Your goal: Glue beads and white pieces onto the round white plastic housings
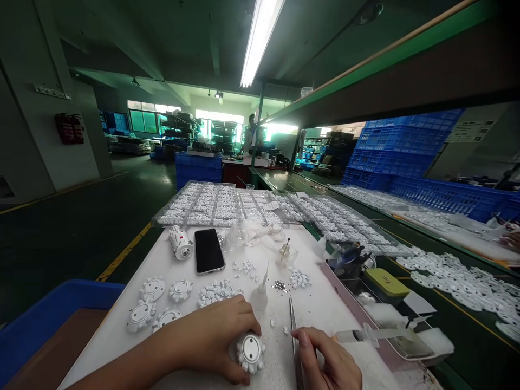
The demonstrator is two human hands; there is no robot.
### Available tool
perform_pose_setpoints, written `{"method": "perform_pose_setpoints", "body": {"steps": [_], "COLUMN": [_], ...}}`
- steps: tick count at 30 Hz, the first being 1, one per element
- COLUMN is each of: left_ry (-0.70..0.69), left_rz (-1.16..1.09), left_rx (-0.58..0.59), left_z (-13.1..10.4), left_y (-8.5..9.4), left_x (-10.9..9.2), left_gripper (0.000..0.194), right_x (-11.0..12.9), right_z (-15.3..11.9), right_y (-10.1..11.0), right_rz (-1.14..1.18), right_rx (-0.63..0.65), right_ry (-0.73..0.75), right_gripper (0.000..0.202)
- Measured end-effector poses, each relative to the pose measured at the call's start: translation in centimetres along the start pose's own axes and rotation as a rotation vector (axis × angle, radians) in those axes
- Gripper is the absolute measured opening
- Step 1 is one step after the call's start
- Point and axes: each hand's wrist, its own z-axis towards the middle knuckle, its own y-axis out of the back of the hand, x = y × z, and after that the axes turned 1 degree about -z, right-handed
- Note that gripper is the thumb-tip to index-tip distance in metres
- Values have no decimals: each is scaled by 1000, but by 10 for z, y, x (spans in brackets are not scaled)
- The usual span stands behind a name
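Note:
My left hand (221,336) is wrapped round a small round white part (251,352) with a knobbly rim and two dark dots on top. In my right hand (325,360) are metal tweezers (293,330), pointing away over the white table and apart from the part. Two tiny white pieces (286,330) lie near the tweezers. Beyond my left hand stands a small bottle with a thin nozzle (260,295). Several similar round parts (153,288) lie to the left. Small white pieces (215,292) and a pile of tiny metallic bits (279,286) lie farther back.
On the white table (134,271) are a black phone (209,250) and a white cylindrical assembly (181,244). Plastic trays of white pieces (203,203) line the back. At right, a tool box (349,303) holds a syringe (357,335). A blue bin (87,295) stands left.

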Motion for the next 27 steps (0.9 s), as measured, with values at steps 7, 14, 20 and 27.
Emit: {"method": "perform_pose_setpoints", "body": {"steps": [7,14,20,27], "left_ry": [18,114,19,-49], "left_rz": [-12,-41,45,321], "left_rx": [5,1,80,44], "left_z": [1,2,3,-25], "left_y": [-2,-8,8,55], "left_x": [-5,-3,-10,-88], "left_gripper": [55,62,73,53], "right_x": [2,-1,-5,7], "right_z": [-1,-3,-2,-6], "right_y": [-2,6,6,19], "right_rz": [11,-60,-90,-4], "right_rx": [43,-20,-13,-99], "right_ry": [-16,-32,7,122], "right_gripper": [18,16,19,14]}}
